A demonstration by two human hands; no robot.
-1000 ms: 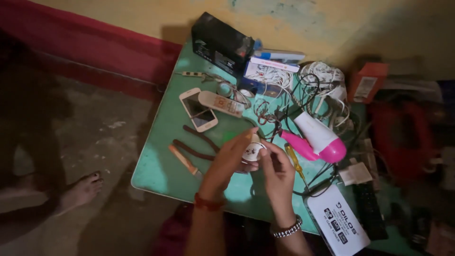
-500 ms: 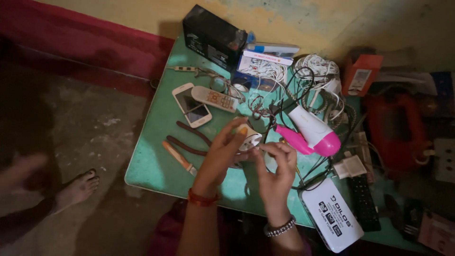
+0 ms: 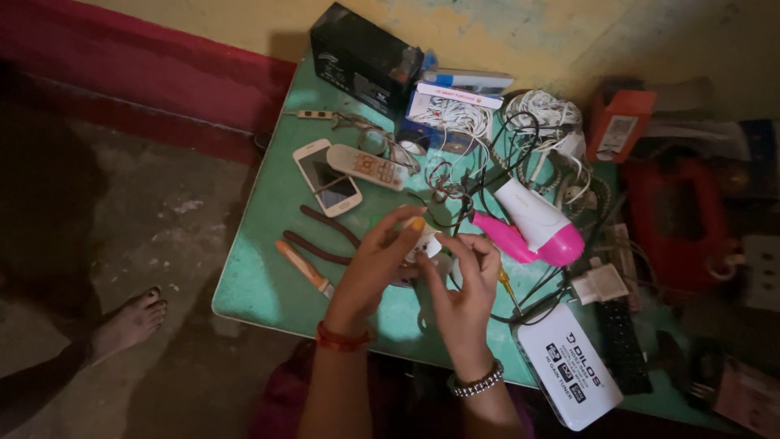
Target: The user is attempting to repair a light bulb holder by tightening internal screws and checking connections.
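Hair dryer [image 3: 532, 223] beside pliers [image 3: 321, 236]

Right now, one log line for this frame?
left hand: holds small white part | right hand: pinches same part | nearby: pink-white hair dryer, pliers, phone | surface: green table

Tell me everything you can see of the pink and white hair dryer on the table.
The hair dryer looks like glossy plastic: white barrel, bright pink rear end and pink handle. It lies on its side on the green table, handle pointing toward the hands. Dark cables run over and under it. Neither the left hand nor the right hand touches it; the right is nearest.
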